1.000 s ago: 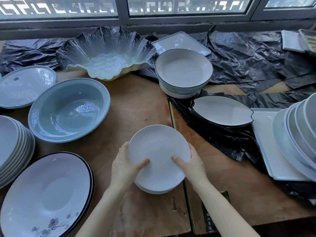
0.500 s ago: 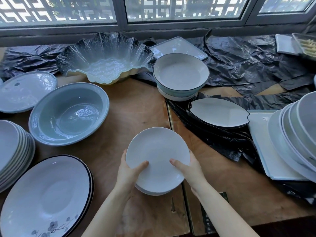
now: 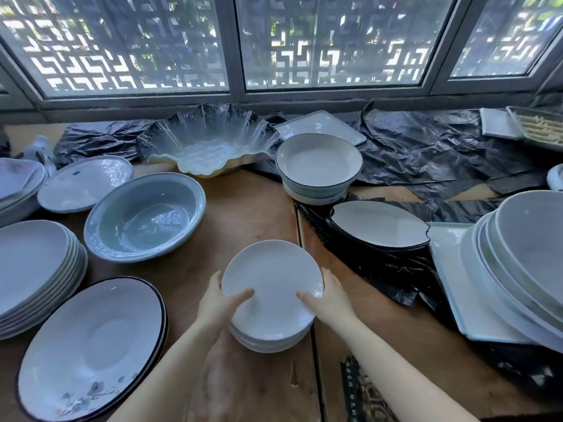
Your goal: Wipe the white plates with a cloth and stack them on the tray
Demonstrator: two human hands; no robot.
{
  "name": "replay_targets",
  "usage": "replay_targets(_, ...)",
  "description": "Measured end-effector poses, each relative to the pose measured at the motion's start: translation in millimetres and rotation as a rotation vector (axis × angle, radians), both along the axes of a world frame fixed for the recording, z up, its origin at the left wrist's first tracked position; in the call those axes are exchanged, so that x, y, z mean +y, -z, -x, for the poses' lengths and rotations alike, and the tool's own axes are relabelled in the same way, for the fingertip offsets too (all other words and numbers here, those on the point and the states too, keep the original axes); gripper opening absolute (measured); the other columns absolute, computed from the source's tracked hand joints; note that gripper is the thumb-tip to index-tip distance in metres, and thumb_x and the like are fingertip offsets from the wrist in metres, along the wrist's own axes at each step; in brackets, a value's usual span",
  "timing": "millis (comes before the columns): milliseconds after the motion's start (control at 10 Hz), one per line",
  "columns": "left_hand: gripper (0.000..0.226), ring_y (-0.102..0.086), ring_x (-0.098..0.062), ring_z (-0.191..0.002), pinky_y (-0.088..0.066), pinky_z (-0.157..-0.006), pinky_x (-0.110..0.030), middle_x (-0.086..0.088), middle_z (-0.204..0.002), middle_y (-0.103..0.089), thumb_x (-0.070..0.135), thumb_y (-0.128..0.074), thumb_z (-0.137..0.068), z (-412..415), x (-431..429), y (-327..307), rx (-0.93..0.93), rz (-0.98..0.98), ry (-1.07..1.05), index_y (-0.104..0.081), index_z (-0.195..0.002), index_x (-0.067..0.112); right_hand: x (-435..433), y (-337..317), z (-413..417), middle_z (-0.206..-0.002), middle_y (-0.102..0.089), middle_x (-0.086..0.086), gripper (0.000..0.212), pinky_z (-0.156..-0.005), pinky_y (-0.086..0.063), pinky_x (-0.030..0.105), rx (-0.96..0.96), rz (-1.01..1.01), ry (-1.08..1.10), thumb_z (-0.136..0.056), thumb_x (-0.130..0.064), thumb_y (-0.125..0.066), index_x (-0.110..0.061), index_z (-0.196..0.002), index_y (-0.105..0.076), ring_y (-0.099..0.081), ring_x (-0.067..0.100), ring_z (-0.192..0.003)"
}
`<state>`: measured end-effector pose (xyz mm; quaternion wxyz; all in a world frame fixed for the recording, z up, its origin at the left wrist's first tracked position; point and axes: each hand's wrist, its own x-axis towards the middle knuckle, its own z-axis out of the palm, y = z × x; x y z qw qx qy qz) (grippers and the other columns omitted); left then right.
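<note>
A small stack of white plates [image 3: 271,287] is in front of me over the wooden table, tilted a little toward me. My left hand [image 3: 217,300] grips its left rim, thumb on the top plate. My right hand [image 3: 327,296] grips the right rim the same way. A pale rectangular tray [image 3: 447,269] lies at the right and bears a leaning stack of white dishes [image 3: 524,263]. No cloth is in view.
A pale green basin [image 3: 143,217] and a black-rimmed flowered plate [image 3: 91,345] are at my left, with a plate stack [image 3: 33,269] beyond. A wavy glass bowl [image 3: 207,141], a dark-rimmed bowl [image 3: 318,166] and a leaf-shaped dish [image 3: 377,223] on black plastic stand behind.
Both hands keep their hold on the plate stack. The view has tipped upward, showing more of the window; the stack looks slightly lower and nearer to me.
</note>
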<state>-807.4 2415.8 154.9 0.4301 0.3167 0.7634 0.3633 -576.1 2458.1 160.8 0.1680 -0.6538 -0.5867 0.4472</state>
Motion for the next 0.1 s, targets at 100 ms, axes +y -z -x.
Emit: replay_targets(100,0.091,-0.047,-0.022,-0.133,-0.04,-0.108,-0.039,-0.004,-0.147,-0.048,0.037,-0.082,-0.075,2.6,3.8,-21.4,0.18,-0.006,0.072,-0.034,-0.151,0.02,7.8,-19.2,-6.3,-0.168,-0.01,0.006,0.091,-0.123,-0.017,0.038,-0.083,-0.063,-0.115,-0.092,-0.047,-0.066,-0.012,-0.16,-0.015,-0.011,0.022,-0.155)
